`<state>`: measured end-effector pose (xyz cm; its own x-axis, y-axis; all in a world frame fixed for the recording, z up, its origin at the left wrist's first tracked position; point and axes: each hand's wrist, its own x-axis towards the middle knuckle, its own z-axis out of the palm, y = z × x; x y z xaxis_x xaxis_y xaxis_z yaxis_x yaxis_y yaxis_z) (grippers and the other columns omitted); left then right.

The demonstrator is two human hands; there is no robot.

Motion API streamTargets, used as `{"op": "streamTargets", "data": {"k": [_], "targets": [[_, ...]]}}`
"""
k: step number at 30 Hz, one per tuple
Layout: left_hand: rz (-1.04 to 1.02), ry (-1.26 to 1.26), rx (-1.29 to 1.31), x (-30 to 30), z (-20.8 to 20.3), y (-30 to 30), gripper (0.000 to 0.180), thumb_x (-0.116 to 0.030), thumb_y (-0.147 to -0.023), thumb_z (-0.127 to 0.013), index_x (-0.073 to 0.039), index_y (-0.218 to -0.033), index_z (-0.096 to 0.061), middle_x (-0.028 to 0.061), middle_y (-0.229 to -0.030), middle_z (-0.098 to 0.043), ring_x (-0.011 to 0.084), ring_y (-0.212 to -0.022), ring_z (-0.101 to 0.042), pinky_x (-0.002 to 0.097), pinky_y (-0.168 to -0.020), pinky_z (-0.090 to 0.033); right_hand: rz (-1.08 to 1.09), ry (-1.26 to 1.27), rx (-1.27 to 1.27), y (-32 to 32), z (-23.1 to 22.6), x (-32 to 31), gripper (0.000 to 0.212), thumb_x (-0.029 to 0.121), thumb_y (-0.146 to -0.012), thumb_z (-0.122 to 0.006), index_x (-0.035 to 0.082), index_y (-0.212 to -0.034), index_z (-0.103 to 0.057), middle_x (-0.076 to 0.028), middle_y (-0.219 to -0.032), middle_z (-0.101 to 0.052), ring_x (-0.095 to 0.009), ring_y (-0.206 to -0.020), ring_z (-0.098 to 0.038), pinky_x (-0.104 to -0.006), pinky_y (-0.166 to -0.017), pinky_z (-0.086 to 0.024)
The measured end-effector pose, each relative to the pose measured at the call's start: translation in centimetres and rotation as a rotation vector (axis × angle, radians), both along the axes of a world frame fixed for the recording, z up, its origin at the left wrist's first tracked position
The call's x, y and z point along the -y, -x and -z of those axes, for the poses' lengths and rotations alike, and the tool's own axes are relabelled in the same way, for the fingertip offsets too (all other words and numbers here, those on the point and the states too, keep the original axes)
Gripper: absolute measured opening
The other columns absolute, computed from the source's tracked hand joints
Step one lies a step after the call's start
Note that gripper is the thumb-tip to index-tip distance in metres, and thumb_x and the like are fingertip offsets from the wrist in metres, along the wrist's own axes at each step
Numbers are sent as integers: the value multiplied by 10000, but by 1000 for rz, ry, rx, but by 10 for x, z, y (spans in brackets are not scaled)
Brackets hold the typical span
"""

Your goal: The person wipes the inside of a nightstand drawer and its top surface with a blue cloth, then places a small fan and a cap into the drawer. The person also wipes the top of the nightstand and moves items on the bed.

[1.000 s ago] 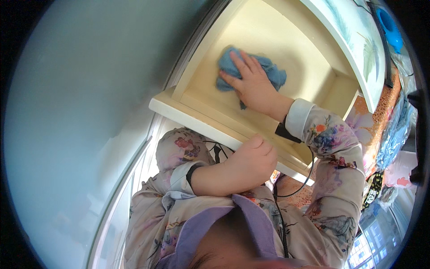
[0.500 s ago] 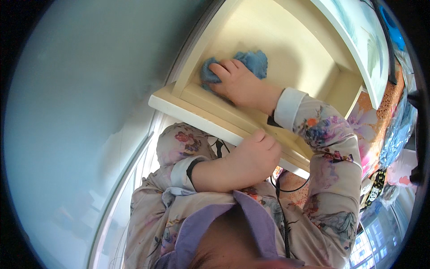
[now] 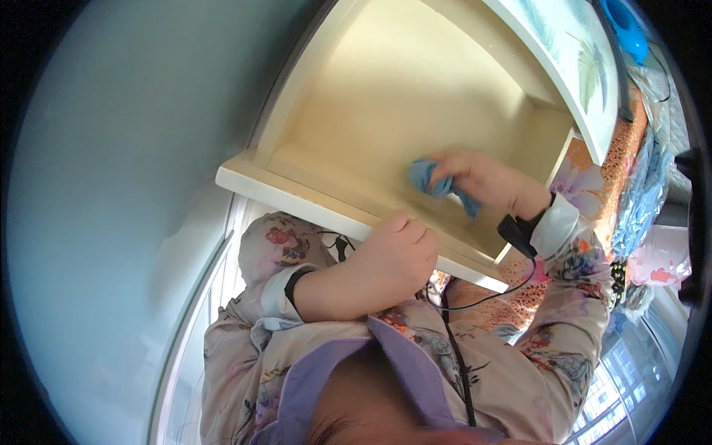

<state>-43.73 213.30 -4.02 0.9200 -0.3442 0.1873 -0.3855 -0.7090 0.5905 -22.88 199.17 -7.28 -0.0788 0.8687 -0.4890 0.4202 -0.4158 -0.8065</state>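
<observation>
Inside the cream drawer [image 3: 356,89], my right hand [image 3: 482,178] is closed around a crumpled blue cloth [image 3: 424,176]. The hand is slightly blurred, and the cloth hangs down below its fingers near the front right of the drawer. My left hand [image 3: 399,256] has its fingers curled over the top edge of the white drawer front [image 3: 297,194]; its thumb and fingertips are hidden. A black band with a small black box [image 3: 515,233] and a cable is on my right wrist.
A pale wall-like surface [image 3: 133,185] fills the left side. Beyond the drawer is a white top with feather patterns [image 3: 586,63]. At right lie an orange floral cloth [image 3: 582,174], blue plastic wrapping [image 3: 638,200] and a bright blue object [image 3: 627,30]. A black cable [image 3: 475,305] hangs before the drawer.
My right hand has moved with the blue cloth from the drawer's left side to its front right, where the cloth is more bunched. My left hand stays on the drawer front; the view has shifted slightly.
</observation>
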Motion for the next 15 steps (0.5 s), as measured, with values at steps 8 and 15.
{"op": "streamTargets", "data": {"k": [8, 15], "targets": [[-26, 3, 21, 1, -1, 1, 199, -181, -635, -553, -29, -754, -603, 60, -767, -524, 210, -770, -514, 328, -714, -403, 365, -41, 910, -54, 27, -35, 392, 160, -882, -529, 25, -1249, -508, -243, -1329, -447, -406, -1181, -465, -412, -997, -387], [-4, -7, -18, 4, -1, 2, 205, -185, -629, -552, -31, -752, -606, 64, -759, -528, 215, -759, -517, 342, -710, -404, 95, -146, 1037, 21, 57, -45, 595, 235, -808, -642, 135, -1354, -429, -263, -1434, -275, -444, -1267, -356, -477, -1050, -321]]}}
